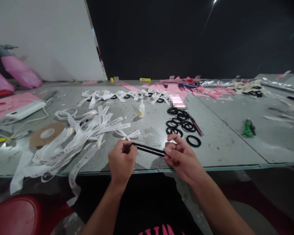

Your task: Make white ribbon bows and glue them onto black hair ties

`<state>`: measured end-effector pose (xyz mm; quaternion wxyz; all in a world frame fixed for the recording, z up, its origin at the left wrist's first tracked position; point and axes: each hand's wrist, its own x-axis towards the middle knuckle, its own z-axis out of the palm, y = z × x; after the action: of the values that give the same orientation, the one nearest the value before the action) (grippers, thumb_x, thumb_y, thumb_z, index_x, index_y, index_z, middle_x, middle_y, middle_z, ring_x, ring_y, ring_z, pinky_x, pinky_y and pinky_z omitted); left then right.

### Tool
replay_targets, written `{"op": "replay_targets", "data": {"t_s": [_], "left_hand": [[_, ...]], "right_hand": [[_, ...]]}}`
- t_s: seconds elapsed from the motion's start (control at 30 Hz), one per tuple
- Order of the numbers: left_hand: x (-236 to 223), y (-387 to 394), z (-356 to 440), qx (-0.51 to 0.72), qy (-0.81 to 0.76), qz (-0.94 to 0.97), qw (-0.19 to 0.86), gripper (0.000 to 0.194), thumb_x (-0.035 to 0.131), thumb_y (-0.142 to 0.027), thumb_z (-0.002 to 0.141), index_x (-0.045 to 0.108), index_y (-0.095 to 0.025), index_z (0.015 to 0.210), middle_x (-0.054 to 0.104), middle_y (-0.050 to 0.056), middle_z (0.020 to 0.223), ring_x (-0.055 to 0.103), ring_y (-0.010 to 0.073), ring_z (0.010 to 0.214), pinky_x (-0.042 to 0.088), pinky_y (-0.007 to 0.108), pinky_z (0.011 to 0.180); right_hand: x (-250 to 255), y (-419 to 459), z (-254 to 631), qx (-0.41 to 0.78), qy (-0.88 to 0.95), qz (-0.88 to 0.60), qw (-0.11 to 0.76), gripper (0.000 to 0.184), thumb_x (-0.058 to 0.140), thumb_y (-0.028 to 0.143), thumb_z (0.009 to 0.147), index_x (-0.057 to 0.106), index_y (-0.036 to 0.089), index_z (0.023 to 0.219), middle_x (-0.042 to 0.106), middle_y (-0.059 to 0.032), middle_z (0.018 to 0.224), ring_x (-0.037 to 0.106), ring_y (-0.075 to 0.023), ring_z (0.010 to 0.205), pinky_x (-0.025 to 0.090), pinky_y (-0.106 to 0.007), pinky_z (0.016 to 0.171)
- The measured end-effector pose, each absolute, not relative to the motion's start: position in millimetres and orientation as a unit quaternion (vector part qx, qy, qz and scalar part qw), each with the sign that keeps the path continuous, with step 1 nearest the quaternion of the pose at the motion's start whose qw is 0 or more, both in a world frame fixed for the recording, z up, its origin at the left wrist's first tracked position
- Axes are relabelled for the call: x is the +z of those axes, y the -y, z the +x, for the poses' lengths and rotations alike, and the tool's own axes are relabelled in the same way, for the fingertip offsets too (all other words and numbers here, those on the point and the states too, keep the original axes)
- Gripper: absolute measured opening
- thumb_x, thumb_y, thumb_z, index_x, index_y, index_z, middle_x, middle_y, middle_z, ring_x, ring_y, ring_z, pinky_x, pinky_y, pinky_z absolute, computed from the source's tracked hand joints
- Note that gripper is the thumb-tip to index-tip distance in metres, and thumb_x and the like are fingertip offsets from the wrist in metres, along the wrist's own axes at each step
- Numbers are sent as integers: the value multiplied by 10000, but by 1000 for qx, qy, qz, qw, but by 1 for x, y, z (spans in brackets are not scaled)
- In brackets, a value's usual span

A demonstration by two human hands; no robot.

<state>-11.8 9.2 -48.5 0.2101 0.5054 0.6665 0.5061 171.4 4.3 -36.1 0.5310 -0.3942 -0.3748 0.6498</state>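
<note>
A black hair tie (149, 149) is stretched into two parallel strands above the table's front edge. My left hand (122, 160) pinches its left end, and my right hand (181, 156) grips the other end between thumb and fingers. Just behind my hands lies a small white ribbon bow (127, 134). Beyond my right hand are several black hair ties (177, 120) in a cluster, with a single one (193, 141) lying apart. To the left, a heap of white printed ribbon (80, 140) spreads beside its brown cardboard spool (47, 133).
A small white glue bottle (141, 109) stands mid-table. Behind it runs a row of white bows on hair ties (122, 95). Pink scraps (176, 86) lie along the back. A green-handled tool (248, 128) is at right. A red stool (14, 215) stands below at left.
</note>
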Motion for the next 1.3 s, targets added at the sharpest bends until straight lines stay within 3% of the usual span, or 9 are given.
{"op": "replay_targets", "data": {"t_s": [0.13,0.33,0.5,0.83,1.1,1.2,1.3], "left_hand": [[-50,-8,-11,515,-664,504,197,90,593,-254,763,661,-197,777,633,-32,613,579,124,571,443,219,572],[-60,0,-5,449,-552,696,91,149,546,-151,770,659,-180,863,661,-6,689,574,117,584,460,233,634],[-56,-1,-10,463,-515,713,114,125,612,-182,779,654,-146,891,649,-4,680,557,101,554,443,207,569],[-58,-1,-12,453,-501,729,112,178,535,-145,852,713,-142,855,685,14,683,614,115,628,433,214,628],[-52,-6,-14,463,-555,680,123,339,546,-205,860,551,-157,525,483,-38,482,413,74,466,310,224,507],[-51,-9,-14,446,-568,676,147,358,557,-274,869,522,-161,531,438,-51,471,389,73,474,295,220,506],[-50,-10,-12,429,-567,689,144,355,564,-279,865,511,-159,535,428,-52,478,375,72,485,287,223,517]], "right_hand": [[-31,8,191,624,357,-408,563,375,798,238,670,461,246,836,365,86,670,356,-51,475,289,-178,419],[-37,10,170,666,407,-375,500,298,743,322,769,479,246,885,482,54,690,491,-91,543,236,-170,405],[-31,-1,150,660,482,-367,444,253,673,369,838,494,229,949,618,25,715,395,-55,457,268,-172,400],[-34,0,157,682,490,-330,431,273,663,322,861,502,249,1069,601,24,787,396,-39,452,248,-163,383],[-35,-10,168,652,480,-382,445,234,713,295,815,541,234,962,520,50,723,310,-33,468,203,-157,384],[-32,-15,168,615,511,-403,445,195,685,329,827,568,227,945,450,58,697,323,-44,470,242,-170,385],[-28,-19,161,531,586,-446,419,227,637,378,849,560,235,1007,524,14,806,448,-89,566,367,-207,455]]}}
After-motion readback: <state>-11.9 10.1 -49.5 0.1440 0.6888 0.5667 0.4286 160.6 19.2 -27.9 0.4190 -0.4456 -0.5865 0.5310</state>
